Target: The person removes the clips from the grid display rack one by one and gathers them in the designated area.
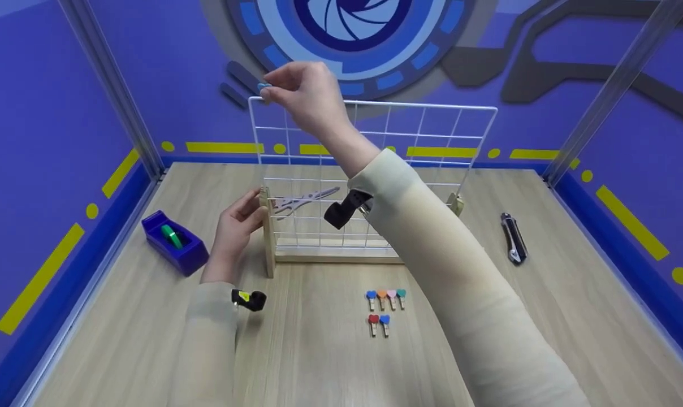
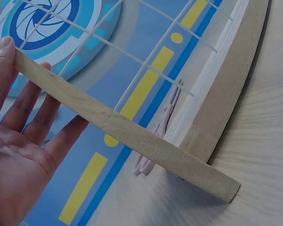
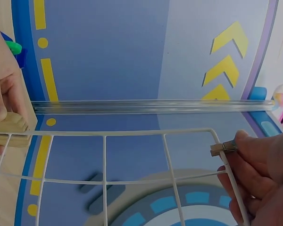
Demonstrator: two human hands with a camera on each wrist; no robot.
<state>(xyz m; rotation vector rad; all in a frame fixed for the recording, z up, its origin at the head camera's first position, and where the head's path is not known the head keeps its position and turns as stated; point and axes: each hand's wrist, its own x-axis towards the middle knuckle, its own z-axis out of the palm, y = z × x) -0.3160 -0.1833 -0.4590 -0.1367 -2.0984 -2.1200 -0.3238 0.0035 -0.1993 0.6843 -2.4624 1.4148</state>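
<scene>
A white wire grid (image 1: 420, 104) stands upright in a wooden base, with a short wooden post (image 1: 268, 237) at its left end. My left hand (image 1: 234, 232) holds that post near its top, thumb on the near side. Up at the grid's top left corner, my right hand (image 1: 310, 93) pinches a small wooden clothespin (image 3: 224, 149) with a light blue heart. In the right wrist view the clothespin's tip lies over the corner wire. Several more heart clothespins lie in two rows before the stand, among them a red one (image 1: 374, 321) and an orange one (image 1: 381, 295).
Grey-handled scissors (image 1: 307, 199) lie behind the grid. A blue tape dispenser (image 1: 186, 257) with green tape sits left of my left hand. Far to the right lies a black utility knife (image 1: 514, 238). Blue panels (image 1: 42, 113) wall in the wooden table.
</scene>
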